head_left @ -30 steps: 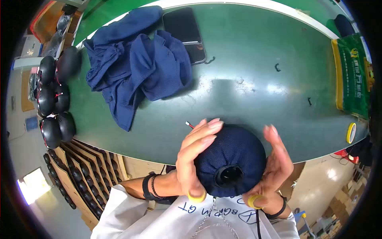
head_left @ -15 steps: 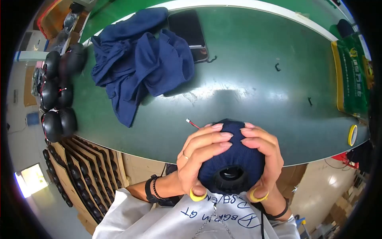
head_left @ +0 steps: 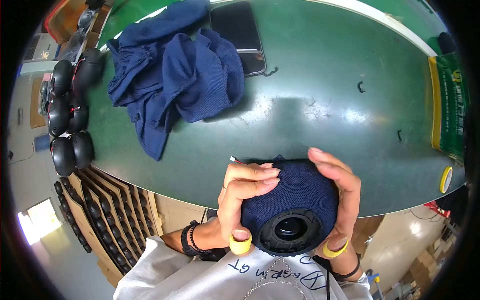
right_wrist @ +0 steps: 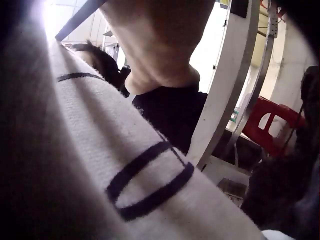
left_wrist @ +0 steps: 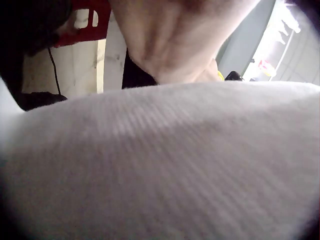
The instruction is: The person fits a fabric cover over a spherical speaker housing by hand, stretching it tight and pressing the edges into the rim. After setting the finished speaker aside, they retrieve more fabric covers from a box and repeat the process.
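Navy mesh-covered dome with a black round opening (head_left: pixel 300 192) is held over the near edge of the green table (head_left: pixel 320 115). The left hand (head_left: pixel 240 200) and right hand (head_left: pixel 344 197) curl their fingers round its sides, gripping it.

Between the left hand (head_left: pixel 240 200) and the right hand (head_left: pixel 342 197), the gap is filled by the gripped blue-covered dome (head_left: pixel 297 190). Ahead of both, a broad bare stretch of counter (head_left: pixel 310 125) is left open, dotted only by small black clips (head_left: pixel 361 86). Farther ahead and leftward, passage is blocked by heaped blue cloth (head_left: pixel 175 75) and a phone (head_left: pixel 237 32). Well to the right, a green pack (head_left: pixel 450 105) and a yellow tape roll (head_left: pixel 445 179) are met.
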### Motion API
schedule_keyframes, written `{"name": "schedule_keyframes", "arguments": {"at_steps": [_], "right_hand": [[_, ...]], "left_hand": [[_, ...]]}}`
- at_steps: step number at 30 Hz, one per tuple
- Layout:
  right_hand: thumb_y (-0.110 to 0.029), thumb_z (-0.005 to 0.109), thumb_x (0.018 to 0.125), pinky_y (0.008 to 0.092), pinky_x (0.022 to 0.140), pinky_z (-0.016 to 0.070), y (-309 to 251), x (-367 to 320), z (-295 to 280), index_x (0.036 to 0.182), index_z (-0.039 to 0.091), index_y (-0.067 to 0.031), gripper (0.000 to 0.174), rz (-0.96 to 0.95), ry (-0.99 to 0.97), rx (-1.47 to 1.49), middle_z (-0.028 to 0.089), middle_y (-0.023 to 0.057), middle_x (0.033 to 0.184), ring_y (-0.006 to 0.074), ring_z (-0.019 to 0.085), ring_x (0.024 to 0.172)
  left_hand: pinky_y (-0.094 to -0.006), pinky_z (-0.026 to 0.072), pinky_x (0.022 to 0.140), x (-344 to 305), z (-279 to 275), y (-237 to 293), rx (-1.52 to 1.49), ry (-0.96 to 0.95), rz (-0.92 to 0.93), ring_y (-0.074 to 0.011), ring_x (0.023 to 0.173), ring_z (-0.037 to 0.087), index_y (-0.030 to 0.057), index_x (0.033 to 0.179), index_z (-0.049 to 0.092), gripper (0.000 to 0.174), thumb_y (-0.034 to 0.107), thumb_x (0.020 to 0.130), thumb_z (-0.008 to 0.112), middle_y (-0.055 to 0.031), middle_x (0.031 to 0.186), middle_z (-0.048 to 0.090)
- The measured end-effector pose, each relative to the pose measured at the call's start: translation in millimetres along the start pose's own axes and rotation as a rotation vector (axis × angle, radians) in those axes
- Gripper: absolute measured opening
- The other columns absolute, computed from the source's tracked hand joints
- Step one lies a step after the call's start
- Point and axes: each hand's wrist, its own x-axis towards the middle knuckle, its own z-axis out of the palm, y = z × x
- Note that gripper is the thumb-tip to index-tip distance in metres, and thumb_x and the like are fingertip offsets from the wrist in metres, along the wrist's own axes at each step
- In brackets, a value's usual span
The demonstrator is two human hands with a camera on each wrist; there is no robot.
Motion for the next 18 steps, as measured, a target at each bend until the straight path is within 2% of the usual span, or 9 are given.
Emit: {"name": "schedule_keyframes", "arguments": {"at_steps": [1, 2, 3, 7, 10, 12, 15, 18], "right_hand": [[-0.091, 0.042, 0.084, 0.0465, 0.104, 0.0499, 2.8, -0.7, 1.2, 0.122, 0.064, 0.0082, 0.108, -0.075, 0.061, -0.015, 0.067, 0.0258, 0.122, 0.0401, 0.066, 0.117], [-0.090, 0.038, 0.086, 0.0464, 0.103, 0.0500, 1.7, 0.8, -2.7, 0.117, 0.065, 0.0067, 0.105, -0.112, -0.023, -0.009, 0.067, 0.0250, 0.120, 0.0397, 0.066, 0.117], [-0.090, 0.038, 0.086, 0.0464, 0.103, 0.0500, 1.4, 2.3, -4.1, 0.117, 0.065, 0.0067, 0.105, -0.121, -0.025, -0.011, 0.067, 0.0250, 0.120, 0.0397, 0.066, 0.117], [-0.087, 0.035, 0.089, 0.0454, 0.104, 0.0494, -4.3, 4.6, -5.2, 0.119, 0.064, 0.0068, 0.103, -0.086, -0.068, -0.016, 0.067, 0.0252, 0.121, 0.0382, 0.066, 0.118], [-0.082, 0.030, 0.095, 0.0431, 0.103, 0.0491, -7.8, 6.3, -8.7, 0.122, 0.063, 0.0077, 0.099, -0.006, -0.103, -0.036, 0.067, 0.0257, 0.122, 0.0368, 0.066, 0.119], [-0.082, 0.029, 0.096, 0.0430, 0.103, 0.0487, -10.9, 7.0, -8.9, 0.124, 0.063, 0.0080, 0.100, 0.023, -0.109, -0.029, 0.066, 0.0257, 0.124, 0.0366, 0.066, 0.119], [-0.081, 0.028, 0.097, 0.0447, 0.106, 0.0464, -9.2, 6.1, -5.7, 0.127, 0.061, 0.0083, 0.100, 0.067, -0.119, -0.008, 0.066, 0.0254, 0.126, 0.0373, 0.065, 0.120], [-0.080, 0.026, 0.097, 0.0484, 0.111, 0.0423, -10.6, 7.5, -8.3, 0.128, 0.061, 0.0081, 0.099, 0.057, -0.139, -0.042, 0.066, 0.0247, 0.127, 0.0391, 0.065, 0.120]], "left_hand": [[-0.0528, 0.0490, 0.105, 0.6, -1.1, -1.2, -0.002, 0.002, 0.012, -0.0352, 0.114, 0.063, -0.0067, 0.121, 0.060, 0.084, 0.070, 0.103, 0.030, -0.0257, 0.119, 0.061], [-0.0526, 0.0492, 0.104, 1.1, -2.5, -2.3, -0.009, -0.006, 0.015, -0.0350, 0.114, 0.063, -0.0073, 0.121, 0.059, 0.082, 0.068, 0.103, 0.032, -0.0252, 0.118, 0.060], [-0.0524, 0.0495, 0.104, 1.4, -3.5, -2.3, -0.015, -0.014, 0.016, -0.0347, 0.113, 0.063, -0.0078, 0.120, 0.059, 0.081, 0.067, 0.103, 0.034, -0.0247, 0.117, 0.060], [-0.0508, 0.0491, 0.104, 3.5, -6.1, 5.5, 0.001, -0.034, -0.027, -0.0366, 0.115, 0.063, -0.0087, 0.122, 0.058, 0.077, 0.063, 0.105, 0.036, -0.0259, 0.119, 0.060], [-0.0501, 0.0473, 0.106, 7.3, -7.0, 8.3, 0.000, -0.099, -0.071, -0.0409, 0.121, 0.061, -0.0101, 0.125, 0.057, 0.077, 0.061, 0.105, 0.036, -0.0281, 0.126, 0.059], [-0.0479, 0.0453, 0.109, 14.5, -6.7, 12.8, -0.048, -0.176, -0.124, -0.0431, 0.127, 0.058, -0.0108, 0.130, 0.056, 0.080, 0.062, 0.106, 0.033, -0.0298, 0.133, 0.057], [-0.0460, 0.0436, 0.111, 19.4, -10.6, 16.3, -0.015, -0.231, -0.145, -0.0430, 0.130, 0.056, -0.0107, 0.133, 0.054, 0.083, 0.064, 0.106, 0.030, -0.0299, 0.134, 0.057], [-0.0432, 0.0468, 0.105, 15.7, -10.5, 16.0, 0.013, -0.197, -0.143, -0.0392, 0.123, 0.060, -0.0101, 0.134, 0.054, 0.082, 0.063, 0.106, 0.029, -0.0290, 0.130, 0.059]]}}
